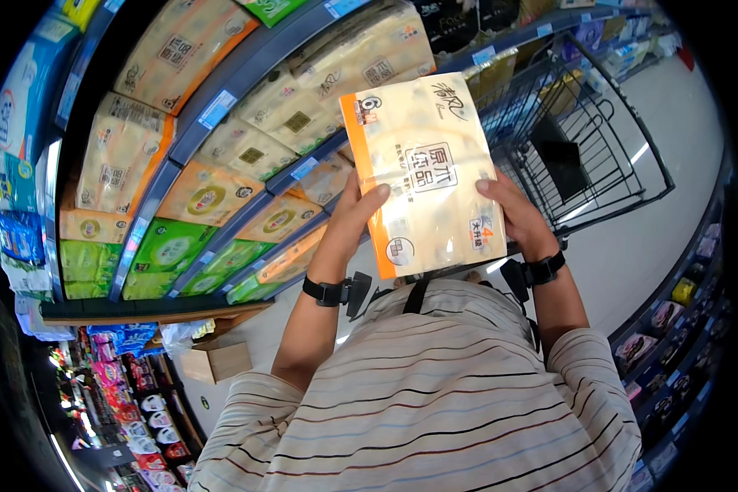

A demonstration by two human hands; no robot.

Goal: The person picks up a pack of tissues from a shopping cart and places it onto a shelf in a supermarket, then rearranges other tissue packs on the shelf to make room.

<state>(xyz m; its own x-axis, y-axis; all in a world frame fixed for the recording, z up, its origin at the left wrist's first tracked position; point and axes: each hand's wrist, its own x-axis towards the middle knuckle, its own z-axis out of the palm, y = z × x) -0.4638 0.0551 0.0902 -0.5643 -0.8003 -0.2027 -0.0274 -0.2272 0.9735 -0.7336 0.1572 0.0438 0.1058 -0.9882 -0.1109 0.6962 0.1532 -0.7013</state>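
Between my two hands I hold a plastic-wrapped multipack of tissues (424, 215), cream with an orange band along its left edge and printed writing on its face. My left hand (358, 212) grips the left side, thumb lying over the orange band. On the opposite side my right hand (516, 206) holds the edge, its thumb pressed on the front face. The fingers behind the pack are hidden. Both wrists wear black straps with a device on them. The pack is in front of my waist, tilted slightly.
Shelves (187, 129) of cream, orange and green tissue packs rise at the left. A black wire shopping cart (596, 141) stands ahead to the right, on the pale floor (670, 123). Another stocked shelf (658, 350) runs along the right. A cardboard box (230, 361) sits at lower left.
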